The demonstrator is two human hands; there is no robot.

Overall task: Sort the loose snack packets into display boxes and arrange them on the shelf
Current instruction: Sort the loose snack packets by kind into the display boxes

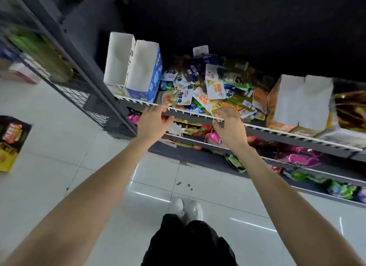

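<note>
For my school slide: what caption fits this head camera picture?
Both hands, left hand and right hand, reach for loose snack packets heaped between empty display boxes on the shelf.

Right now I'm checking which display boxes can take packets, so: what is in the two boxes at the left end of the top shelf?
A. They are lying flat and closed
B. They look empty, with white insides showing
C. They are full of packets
B: the white box and the blue box stand open beside the loose packets, showing only bare white insides.

Chinese print on the snack packets (206, 87) and blue box (152, 81); none legible.
</note>
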